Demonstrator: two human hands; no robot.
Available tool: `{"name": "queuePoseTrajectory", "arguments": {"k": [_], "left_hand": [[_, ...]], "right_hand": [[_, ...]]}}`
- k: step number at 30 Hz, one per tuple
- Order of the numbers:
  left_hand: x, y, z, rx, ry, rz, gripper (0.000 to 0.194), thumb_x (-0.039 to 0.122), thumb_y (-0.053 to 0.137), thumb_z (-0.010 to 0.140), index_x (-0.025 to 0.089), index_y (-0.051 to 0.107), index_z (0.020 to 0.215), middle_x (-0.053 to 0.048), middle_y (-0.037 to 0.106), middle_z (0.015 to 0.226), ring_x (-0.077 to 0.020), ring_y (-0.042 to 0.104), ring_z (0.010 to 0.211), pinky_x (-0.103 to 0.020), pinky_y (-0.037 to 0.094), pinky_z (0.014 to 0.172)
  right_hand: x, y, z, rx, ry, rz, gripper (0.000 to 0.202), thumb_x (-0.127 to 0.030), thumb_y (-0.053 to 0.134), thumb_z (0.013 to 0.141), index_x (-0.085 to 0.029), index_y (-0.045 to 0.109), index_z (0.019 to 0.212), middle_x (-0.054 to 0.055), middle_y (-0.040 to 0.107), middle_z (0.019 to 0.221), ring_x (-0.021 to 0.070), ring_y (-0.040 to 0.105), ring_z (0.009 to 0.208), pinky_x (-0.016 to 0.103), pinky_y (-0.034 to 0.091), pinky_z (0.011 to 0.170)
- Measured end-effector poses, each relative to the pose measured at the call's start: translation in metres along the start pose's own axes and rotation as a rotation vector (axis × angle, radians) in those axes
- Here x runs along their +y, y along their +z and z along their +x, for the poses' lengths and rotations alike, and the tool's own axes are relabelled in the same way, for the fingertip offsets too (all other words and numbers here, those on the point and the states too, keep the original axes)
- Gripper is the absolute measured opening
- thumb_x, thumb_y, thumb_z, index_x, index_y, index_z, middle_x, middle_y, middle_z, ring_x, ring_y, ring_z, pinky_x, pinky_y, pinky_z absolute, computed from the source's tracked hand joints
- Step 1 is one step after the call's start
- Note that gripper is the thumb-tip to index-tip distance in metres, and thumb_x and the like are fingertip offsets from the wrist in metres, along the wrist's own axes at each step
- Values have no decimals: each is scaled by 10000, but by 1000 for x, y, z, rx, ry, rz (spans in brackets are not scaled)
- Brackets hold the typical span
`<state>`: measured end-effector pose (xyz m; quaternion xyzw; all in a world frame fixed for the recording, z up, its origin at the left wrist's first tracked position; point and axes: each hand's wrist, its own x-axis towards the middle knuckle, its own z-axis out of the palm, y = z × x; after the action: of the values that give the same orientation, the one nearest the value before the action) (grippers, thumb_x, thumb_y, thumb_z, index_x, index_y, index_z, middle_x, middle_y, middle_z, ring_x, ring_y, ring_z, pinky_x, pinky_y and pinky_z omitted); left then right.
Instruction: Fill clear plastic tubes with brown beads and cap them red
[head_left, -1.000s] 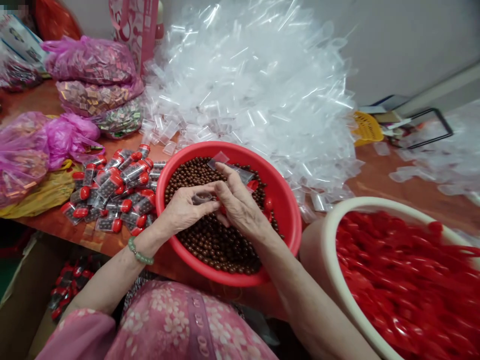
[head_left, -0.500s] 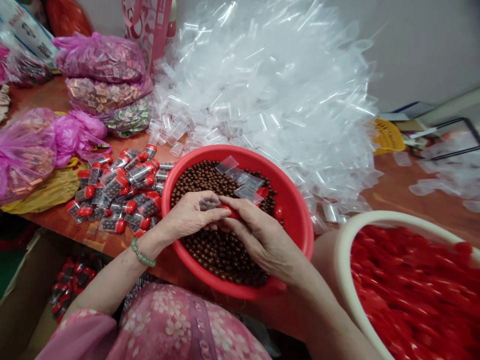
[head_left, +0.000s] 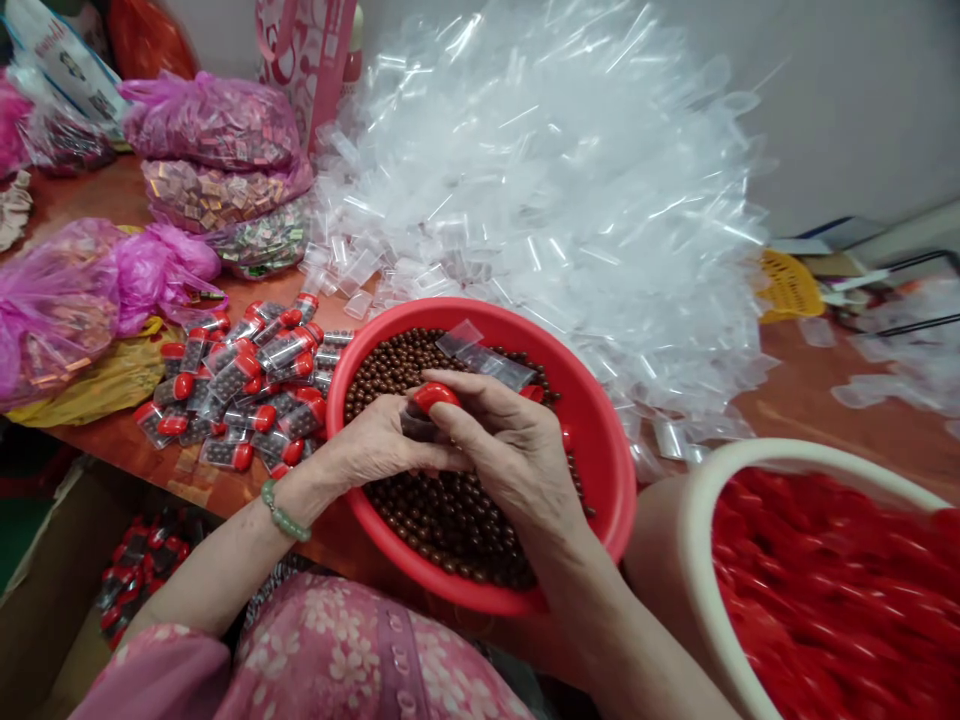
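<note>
Pinching red cap [head_left: 436,396] between right hand's [head_left: 517,450] thumb and fingers, mid-frame; gripping tube [head_left: 417,426], largely hidden, in left hand [head_left: 367,442].

Reddish table [head_left: 795,375], wall [head_left: 847,120] apparently grey

The single view comes from a camera worn on the person's head, looking forward and steeply down over the pink flowered clothing [head_left: 337,650] along the bottom edge of the frame. It sits close enough that the left hand [head_left: 379,437] and right hand [head_left: 517,450] appear large near the middle, and single brown beads [head_left: 457,530] can be made out in the red basin [head_left: 592,430]. Farther off, the view runs across the table [head_left: 787,380] to a grey wall [head_left: 847,110] at upper right. The sweep is wide, cutting a cardboard box [head_left: 45,570] at lower left and a cream tub [head_left: 697,530] at lower right
</note>
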<state>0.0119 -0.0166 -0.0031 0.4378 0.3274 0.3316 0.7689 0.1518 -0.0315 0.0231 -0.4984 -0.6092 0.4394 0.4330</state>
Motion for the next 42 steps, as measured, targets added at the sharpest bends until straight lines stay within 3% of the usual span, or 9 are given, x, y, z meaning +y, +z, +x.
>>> {"name": "queuePoseTrajectory", "arguments": {"k": [9, 16, 19, 21, 24, 26, 31, 42], "left_hand": [[-4, -4, 2, 10, 2, -27, 280, 232, 821, 542, 118, 576, 616, 63, 502, 550, -57, 441, 534, -227, 364, 554], [-5, -6, -2, -135, -51, -120, 300, 267, 816, 606, 121, 554, 608, 54, 486, 520, -47, 424, 469, -213, 318, 477], [-2, -10, -3, -193, -131, -269, 366, 392, 827, 629, 111, 606, 708, 16, 555, 622, -58, 492, 528, -195, 361, 489], [-1, -13, -1, -211, -228, -358, 504, 577, 761, 652, 106, 644, 789, -35, 619, 722, -88, 557, 584, -205, 417, 510], [0, -15, 2, -202, -319, -440, 778, 851, 471, 682, 99, 649, 768, -74, 635, 727, -117, 581, 571, -225, 451, 488], [-1, -14, 4, -183, -339, -462, 875, 912, 294, 683, 103, 626, 718, -67, 607, 666, -110, 557, 522, -216, 433, 452], [2, -9, 5, -176, -367, -503, 900, 892, 139, 720, 114, 590, 692, -47, 552, 604, -95, 497, 446, -200, 371, 390], [4, -3, 7, -72, -388, -381, 839, 814, 155, 812, 104, 575, 655, -17, 487, 513, -50, 397, 347, -149, 244, 327]], "right_hand": [[2, -5, 2, -67, -163, -223, 241, -320, 607, 884, -268, 706, 1097, 49, 722, 1044, 210, 644, 978, 393, 509, 918], [3, -14, 11, -130, -64, -246, 221, -338, 665, 837, -247, 748, 1021, 35, 740, 959, 194, 674, 869, 350, 534, 833], [3, -15, 15, -114, 42, -151, 216, -354, 701, 796, -235, 762, 965, 22, 745, 877, 180, 681, 769, 318, 553, 720], [3, -15, 16, -120, 112, -78, 232, -366, 710, 779, -226, 764, 956, 20, 738, 820, 165, 664, 669, 290, 545, 607], [1, -15, 18, -158, 133, -68, 260, -373, 705, 777, -221, 762, 980, 20, 728, 802, 150, 637, 618, 273, 523, 548], [1, -16, 19, -182, 88, -117, 264, -370, 690, 789, -219, 761, 994, 21, 725, 828, 151, 639, 662, 276, 524, 587], [7, -16, 23, -209, 75, -92, 258, -357, 686, 791, -201, 759, 983, 25, 715, 855, 151, 631, 716, 269, 498, 622], [1, -16, 21, -215, 68, -27, 172, -313, 699, 782, -204, 766, 897, 12, 718, 822, 140, 624, 678, 261, 491, 612]]}}
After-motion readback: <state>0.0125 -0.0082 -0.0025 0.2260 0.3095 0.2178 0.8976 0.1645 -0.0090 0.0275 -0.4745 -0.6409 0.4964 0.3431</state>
